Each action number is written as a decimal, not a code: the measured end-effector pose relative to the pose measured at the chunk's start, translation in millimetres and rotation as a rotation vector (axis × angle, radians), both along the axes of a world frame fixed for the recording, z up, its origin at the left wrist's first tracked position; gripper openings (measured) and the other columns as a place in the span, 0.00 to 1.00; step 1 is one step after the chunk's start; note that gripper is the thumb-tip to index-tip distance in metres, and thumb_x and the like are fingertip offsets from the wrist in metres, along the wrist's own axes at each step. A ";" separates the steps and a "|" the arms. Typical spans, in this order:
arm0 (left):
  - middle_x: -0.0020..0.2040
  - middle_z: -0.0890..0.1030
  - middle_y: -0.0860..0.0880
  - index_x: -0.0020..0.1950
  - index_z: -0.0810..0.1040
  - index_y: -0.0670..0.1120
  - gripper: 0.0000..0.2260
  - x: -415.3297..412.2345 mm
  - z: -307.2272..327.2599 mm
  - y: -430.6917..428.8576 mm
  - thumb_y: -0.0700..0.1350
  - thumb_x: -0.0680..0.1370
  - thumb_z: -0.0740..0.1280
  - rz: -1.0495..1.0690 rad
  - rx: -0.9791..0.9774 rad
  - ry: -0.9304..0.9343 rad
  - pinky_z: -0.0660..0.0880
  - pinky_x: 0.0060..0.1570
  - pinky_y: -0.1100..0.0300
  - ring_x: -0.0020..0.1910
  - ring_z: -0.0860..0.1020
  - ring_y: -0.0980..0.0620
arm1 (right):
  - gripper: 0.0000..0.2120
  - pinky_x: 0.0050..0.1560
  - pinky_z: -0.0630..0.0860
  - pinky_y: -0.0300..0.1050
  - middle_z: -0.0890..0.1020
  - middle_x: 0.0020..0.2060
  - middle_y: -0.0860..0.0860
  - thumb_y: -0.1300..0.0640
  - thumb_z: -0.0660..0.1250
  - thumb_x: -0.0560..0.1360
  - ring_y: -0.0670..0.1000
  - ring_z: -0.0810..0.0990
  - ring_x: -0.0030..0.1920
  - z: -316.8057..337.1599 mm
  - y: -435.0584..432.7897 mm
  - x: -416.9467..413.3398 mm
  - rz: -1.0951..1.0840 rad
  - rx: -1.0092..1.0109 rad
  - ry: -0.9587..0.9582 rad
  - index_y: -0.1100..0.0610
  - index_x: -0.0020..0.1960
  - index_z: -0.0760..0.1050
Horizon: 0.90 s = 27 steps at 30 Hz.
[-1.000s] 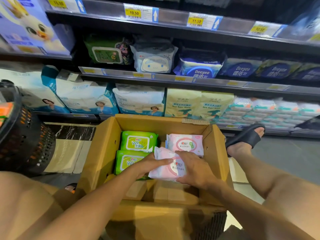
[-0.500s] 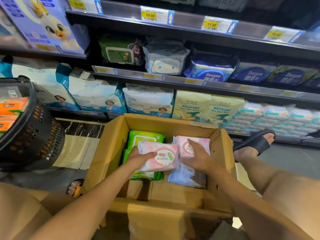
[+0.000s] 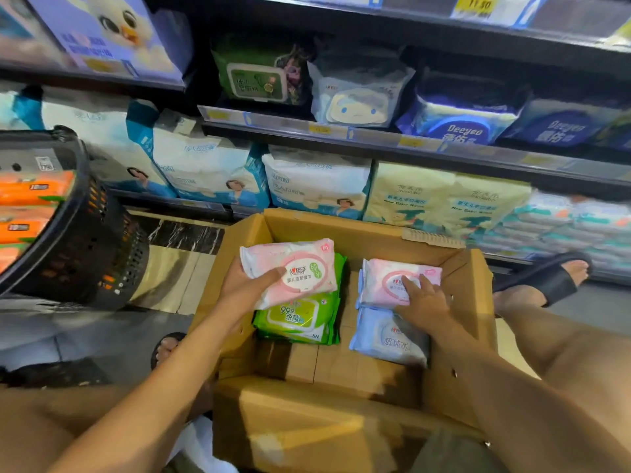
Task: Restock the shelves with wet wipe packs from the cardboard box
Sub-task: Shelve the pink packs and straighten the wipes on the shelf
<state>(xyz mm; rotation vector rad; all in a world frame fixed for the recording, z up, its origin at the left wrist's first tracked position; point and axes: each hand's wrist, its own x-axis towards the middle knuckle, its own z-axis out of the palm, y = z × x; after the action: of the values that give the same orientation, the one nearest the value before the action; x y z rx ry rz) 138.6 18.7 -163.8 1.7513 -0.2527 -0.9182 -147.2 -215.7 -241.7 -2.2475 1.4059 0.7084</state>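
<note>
An open cardboard box (image 3: 358, 230) stands on the floor before the shelves. My left hand (image 3: 244, 288) grips a pink wet wipe pack (image 3: 290, 269), lifted over the box's left side. Under it lies a stack of green wipe packs (image 3: 300, 322). My right hand (image 3: 421, 298) rests with its fingers on a second pink pack (image 3: 382, 283) at the right of the box. That pack lies on a pale blue pack (image 3: 389, 336).
Shelves (image 3: 375, 139) behind the box are filled with wipe and diaper packs. A black basket (image 3: 85, 240) holding orange packs stands at the left. My feet in black sandals (image 3: 546, 278) flank the box. A box flap (image 3: 307, 425) lies near me.
My left hand lifted the pink pack up and to the left, off the stack. My right hand moved right onto the second pink pack. The pale blue pack is now uncovered.
</note>
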 end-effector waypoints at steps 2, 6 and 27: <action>0.53 0.85 0.54 0.64 0.79 0.48 0.21 13.8 3.9 -1.7 0.44 0.73 0.79 0.031 -0.022 -0.013 0.79 0.37 0.67 0.52 0.84 0.55 | 0.36 0.78 0.58 0.59 0.54 0.83 0.50 0.35 0.64 0.79 0.62 0.55 0.80 3.9 2.8 1.5 0.008 -0.039 -0.001 0.40 0.83 0.54; 0.60 0.85 0.47 0.69 0.77 0.47 0.27 33.8 1.5 0.7 0.46 0.72 0.80 0.096 -0.113 0.066 0.82 0.55 0.51 0.58 0.84 0.47 | 0.32 0.71 0.67 0.56 0.67 0.77 0.49 0.40 0.67 0.78 0.58 0.65 0.74 5.4 3.1 1.4 -0.006 -0.108 -0.109 0.42 0.80 0.63; 0.60 0.86 0.46 0.66 0.79 0.48 0.17 40.1 2.5 3.5 0.41 0.77 0.73 0.070 -0.168 0.211 0.81 0.60 0.49 0.59 0.84 0.45 | 0.16 0.30 0.76 0.38 0.86 0.45 0.54 0.55 0.81 0.71 0.49 0.83 0.42 -5.9 -3.3 13.5 -0.890 0.513 -0.545 0.60 0.55 0.81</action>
<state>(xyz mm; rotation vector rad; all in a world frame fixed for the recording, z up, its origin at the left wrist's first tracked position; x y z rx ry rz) 178.7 22.2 -161.3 1.4878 -0.1269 -0.9932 -133.7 -219.0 -247.6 -1.1086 1.4981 0.1009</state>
